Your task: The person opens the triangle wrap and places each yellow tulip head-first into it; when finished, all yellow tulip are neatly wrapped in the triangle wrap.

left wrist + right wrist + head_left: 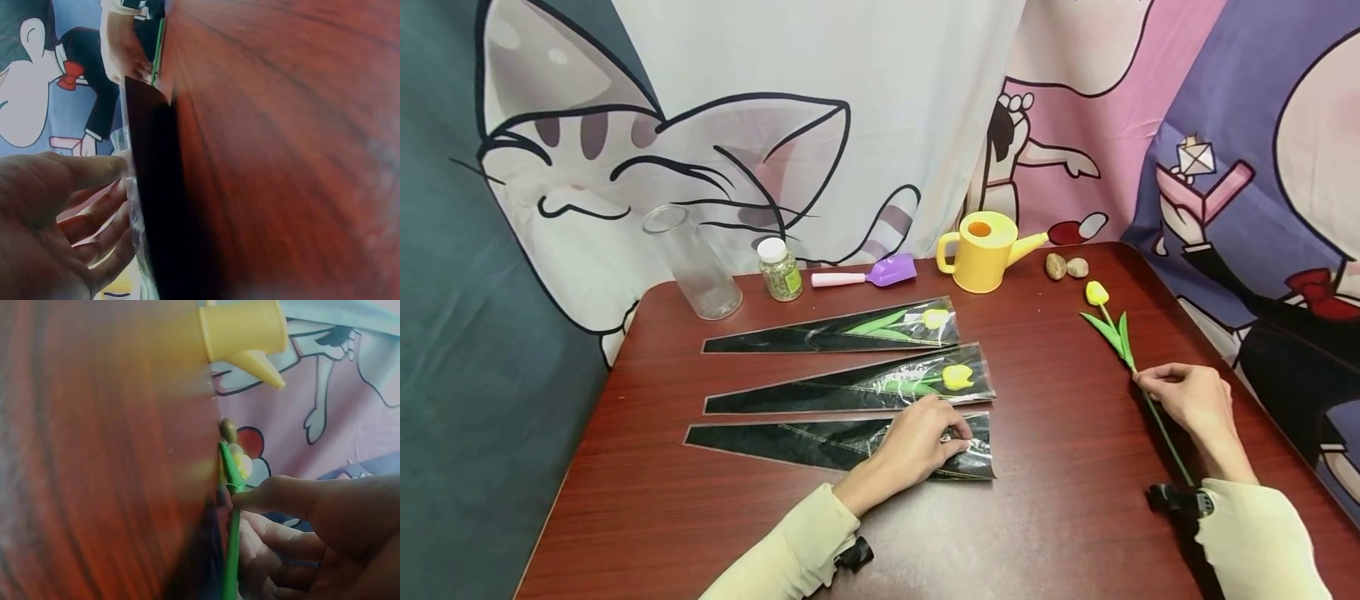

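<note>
No readable text, label or number anywhere

I see my own two arms in long cream sleeves with ribbed cuffs. A small black device is strapped at each wrist, beside the left hand [917,442] and right hand [1187,400].
</note>
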The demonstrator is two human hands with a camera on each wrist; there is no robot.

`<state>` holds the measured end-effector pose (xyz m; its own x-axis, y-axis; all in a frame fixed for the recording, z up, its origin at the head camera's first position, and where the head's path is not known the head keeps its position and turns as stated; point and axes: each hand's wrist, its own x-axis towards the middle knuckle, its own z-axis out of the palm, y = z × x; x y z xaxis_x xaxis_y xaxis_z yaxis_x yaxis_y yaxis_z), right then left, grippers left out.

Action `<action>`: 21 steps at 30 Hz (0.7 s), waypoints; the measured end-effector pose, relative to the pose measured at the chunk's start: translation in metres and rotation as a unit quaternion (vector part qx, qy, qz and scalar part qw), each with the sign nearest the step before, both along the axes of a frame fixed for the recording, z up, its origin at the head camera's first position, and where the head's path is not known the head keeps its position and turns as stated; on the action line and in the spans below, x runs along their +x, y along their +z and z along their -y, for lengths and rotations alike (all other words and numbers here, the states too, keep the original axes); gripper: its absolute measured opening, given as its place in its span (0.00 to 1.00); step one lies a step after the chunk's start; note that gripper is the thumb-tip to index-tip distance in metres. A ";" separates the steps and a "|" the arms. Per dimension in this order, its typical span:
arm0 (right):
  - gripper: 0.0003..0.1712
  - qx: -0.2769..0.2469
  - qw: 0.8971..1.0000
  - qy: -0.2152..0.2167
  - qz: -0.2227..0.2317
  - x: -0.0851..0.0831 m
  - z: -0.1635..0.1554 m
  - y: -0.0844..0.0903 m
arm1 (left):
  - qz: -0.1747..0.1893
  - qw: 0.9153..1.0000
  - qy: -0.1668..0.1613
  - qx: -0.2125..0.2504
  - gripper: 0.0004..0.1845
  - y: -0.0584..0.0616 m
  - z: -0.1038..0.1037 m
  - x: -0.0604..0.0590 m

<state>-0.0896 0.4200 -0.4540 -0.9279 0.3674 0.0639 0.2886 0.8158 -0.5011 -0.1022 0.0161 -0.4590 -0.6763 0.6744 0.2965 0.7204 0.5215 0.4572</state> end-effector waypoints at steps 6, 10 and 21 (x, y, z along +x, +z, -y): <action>0.28 -0.082 0.996 -0.025 0.030 0.002 -0.001 0.005 | -0.012 1.000 -0.006 0.016 0.03 0.004 0.000 -0.003; 0.19 -0.160 0.986 -0.029 0.030 0.002 0.002 0.006 | -0.008 1.000 -0.010 0.015 0.03 0.006 0.000 -0.003; 0.07 -0.283 0.959 -0.001 -0.010 0.002 0.005 0.007 | 0.005 1.000 -0.019 -0.008 0.05 0.007 0.000 -0.003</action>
